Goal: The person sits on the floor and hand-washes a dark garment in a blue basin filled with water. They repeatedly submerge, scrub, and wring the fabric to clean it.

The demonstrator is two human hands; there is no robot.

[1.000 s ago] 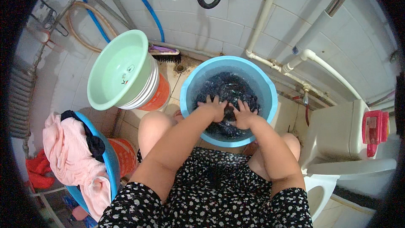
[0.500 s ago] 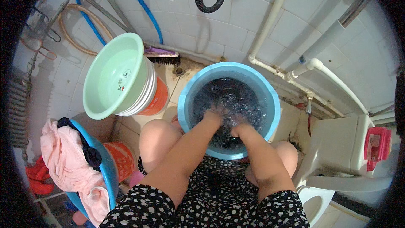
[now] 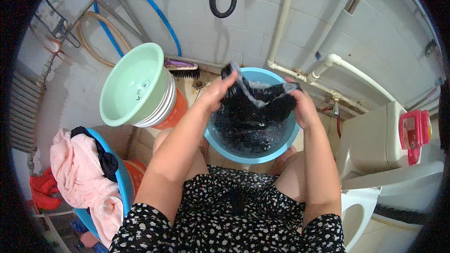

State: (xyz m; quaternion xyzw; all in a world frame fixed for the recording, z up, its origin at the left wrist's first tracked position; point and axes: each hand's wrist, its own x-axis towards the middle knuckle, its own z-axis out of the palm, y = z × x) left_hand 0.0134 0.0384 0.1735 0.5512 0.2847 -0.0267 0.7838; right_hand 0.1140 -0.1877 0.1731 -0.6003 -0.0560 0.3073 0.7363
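Observation:
Both my hands stretch a wet black garment (image 3: 255,117) between them by its greyish upper edge. It hangs over the light blue basin (image 3: 253,160) on the floor, its lower part dipping toward the dark, bubbly water (image 3: 253,147). My left hand (image 3: 218,91) is closed on one end of the edge, above the basin's left side. Over the right side, my right hand (image 3: 303,107) grips the other end. The garment's exact kind does not show, and it hides the far part of the basin's inside.
To the left, a pale green basin (image 3: 123,98) sits tilted on an orange-and-white bucket (image 3: 169,107). Nearer is a blue tub (image 3: 123,178) with pink cloth (image 3: 77,168). A brush (image 3: 185,69) lies by the wall. On my right stands a toilet (image 3: 370,145); pipes (image 3: 347,98) run behind.
My hands have come up out of the water and spread apart, lifting the black garment by its edge. The view has shifted slightly.

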